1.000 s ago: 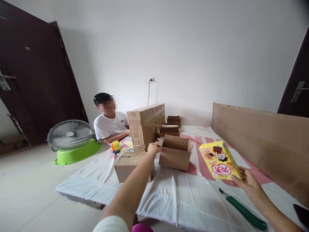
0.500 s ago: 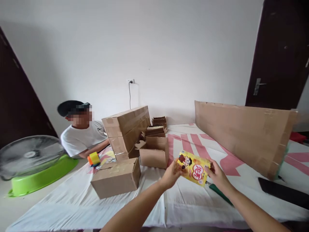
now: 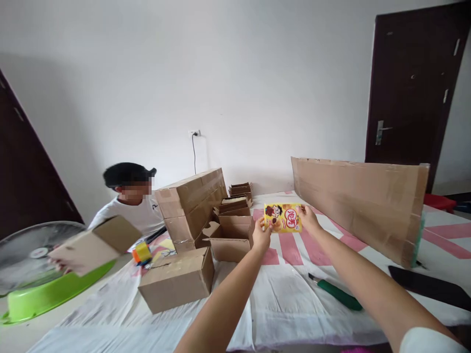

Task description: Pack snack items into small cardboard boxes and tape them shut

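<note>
A flat yellow snack box (image 3: 282, 218) with a cartoon figure on its front is held up over the table. My left hand (image 3: 262, 234) grips its left end, and my right hand (image 3: 309, 218) pinches the right end. Just left of my left hand stands an open cardboard box (image 3: 231, 249) with raised flaps. A closed cardboard box (image 3: 177, 280) sits nearer on the left. Below my right forearm lies a knife with a green handle (image 3: 339, 295).
Several stacked cartons (image 3: 195, 206) stand behind the boxes. A tall cardboard panel (image 3: 360, 206) rises at the right, near a black flat object (image 3: 429, 288). At left, a co-worker (image 3: 128, 211) holds a cardboard box (image 3: 96, 245) beside a tape dispenser (image 3: 141, 253) and a fan (image 3: 39, 252).
Both my hands have carried the yellow box farther away over the table and levelled it. The co-worker now holds up a cardboard box at the left. The view has shifted slightly.
</note>
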{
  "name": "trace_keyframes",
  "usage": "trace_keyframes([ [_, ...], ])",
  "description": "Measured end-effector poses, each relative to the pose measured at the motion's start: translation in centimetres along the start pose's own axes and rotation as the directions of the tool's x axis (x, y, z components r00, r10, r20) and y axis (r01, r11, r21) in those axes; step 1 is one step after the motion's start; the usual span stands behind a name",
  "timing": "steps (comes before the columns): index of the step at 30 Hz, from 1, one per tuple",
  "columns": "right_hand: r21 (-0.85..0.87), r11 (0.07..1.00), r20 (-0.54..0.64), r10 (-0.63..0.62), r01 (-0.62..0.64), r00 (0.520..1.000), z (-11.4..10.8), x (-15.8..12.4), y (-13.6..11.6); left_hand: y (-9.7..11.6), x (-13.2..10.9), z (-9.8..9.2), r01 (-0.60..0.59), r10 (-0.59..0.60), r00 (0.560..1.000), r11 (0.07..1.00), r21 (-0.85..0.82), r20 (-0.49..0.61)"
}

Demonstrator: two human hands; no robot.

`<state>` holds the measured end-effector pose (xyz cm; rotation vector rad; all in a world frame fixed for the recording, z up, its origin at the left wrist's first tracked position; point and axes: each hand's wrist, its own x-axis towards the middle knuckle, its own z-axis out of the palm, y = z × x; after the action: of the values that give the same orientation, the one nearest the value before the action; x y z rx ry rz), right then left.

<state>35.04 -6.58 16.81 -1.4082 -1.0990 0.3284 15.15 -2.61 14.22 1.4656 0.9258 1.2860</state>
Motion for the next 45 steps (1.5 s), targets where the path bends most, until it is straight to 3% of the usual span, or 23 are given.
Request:
trace_keyframes([
  [6, 0.0, 1.0, 0.185, -0.024, 0.025, 0.982, 2.6, -12.3, 6.6, -7.7, -9.1, -5.3, 0.068, -0.066, 0.993, 0.998, 0.019, -0.101],
  [9, -0.012, 1.0, 0.277, -0.019, 0.023, 0.961, 5.0, -17.5, 9.7, -11.5, -12.3, -8.2, 0.09, -0.045, 0.984, 0.96, 0.267, -0.17],
  [11, -0.1, 0.993, 0.312, -0.021, 0.055, 0.95, 6.3, -19.5, 11.0, -12.9, -13.4, -9.3, 0.07, 0.025, 0.976, 0.905, 0.42, -0.216],
  [14, -0.237, 0.966, 0.33, -0.017, 0.101, 0.944, 7.0, -20.2, 11.8, -13.2, -14.4, -9.7, -0.014, 0.211, 0.934, 0.828, 0.561, -0.287],
  [16, -0.25, 0.963, 0.353, -0.01, 0.105, 0.936, 6.8, -20.0, 11.6, -12.9, -15.0, -9.2, -0.157, 0.393, 0.9, 0.697, 0.7, -0.189],
  [18, -0.234, 0.965, 0.402, -0.015, 0.119, 0.915, 6.4, -19.7, 11.3, -12.6, -15.7, -8.4, -0.386, 0.526, 0.845, 0.473, 0.792, 0.098],
  [19, -0.223, 0.965, 0.431, -0.029, 0.137, 0.902, 6.4, -19.6, 11.3, -12.6, -15.9, -7.9, -0.496, 0.537, 0.802, 0.35, 0.795, 0.263],
  [21, -0.211, 0.959, 0.473, -0.07, 0.19, 0.878, 6.4, -19.6, 11.4, -12.8, -15.8, -7.2, -0.625, 0.481, 0.725, 0.16, 0.764, 0.492],
  [22, -0.217, 0.952, 0.481, -0.087, 0.215, 0.872, 6.5, -19.7, 11.6, -12.9, -15.4, -7.0, -0.632, 0.441, 0.722, 0.104, 0.768, 0.534],
  [24, -0.25, 0.936, 0.475, -0.104, 0.248, 0.874, 6.8, -19.9, 12.0, -13.0, -13.9, -7.2, -0.558, 0.361, 0.784, 0.054, 0.828, 0.505],
  [28, -0.312, 0.918, 0.473, -0.072, 0.243, 0.878, 6.8, -20.0, 12.2, -12.5, -9.3, -9.0, -0.296, 0.17, 0.944, 0.058, 0.954, 0.283],
  [32, -0.335, 0.914, 0.498, -0.034, 0.229, 0.866, 6.5, -19.9, 11.4, -12.0, -6.2, -9.9, -0.174, 0.076, 0.983, 0.078, 0.982, 0.168],
  [36, -0.321, 0.92, 0.515, -0.028, 0.223, 0.857, 6.5, -19.9, 11.2, -12.2, -6.0, -9.3, -0.15, 0.066, 0.987, 0.1, 0.984, 0.144],
  [39, -0.291, 0.93, 0.524, -0.041, 0.224, 0.851, 6.5, -19.8, 11.3, -11.8, -6.1, -9.2, -0.208, -0.019, 0.978, 0.037, 0.977, 0.209],
  [42, -0.263, 0.941, 0.536, -0.041, 0.213, 0.843, 6.4, -19.7, 11.0, -10.3, -5.3, -9.8, -0.329, -0.12, 0.939, -0.035, 0.944, 0.323],
  [45, -0.249, 0.948, 0.543, -0.032, 0.198, 0.839, 6.2, -19.6, 10.7, -8.3, -3.2, -11.1, -0.465, -0.213, 0.869, -0.034, 0.885, 0.448],
])
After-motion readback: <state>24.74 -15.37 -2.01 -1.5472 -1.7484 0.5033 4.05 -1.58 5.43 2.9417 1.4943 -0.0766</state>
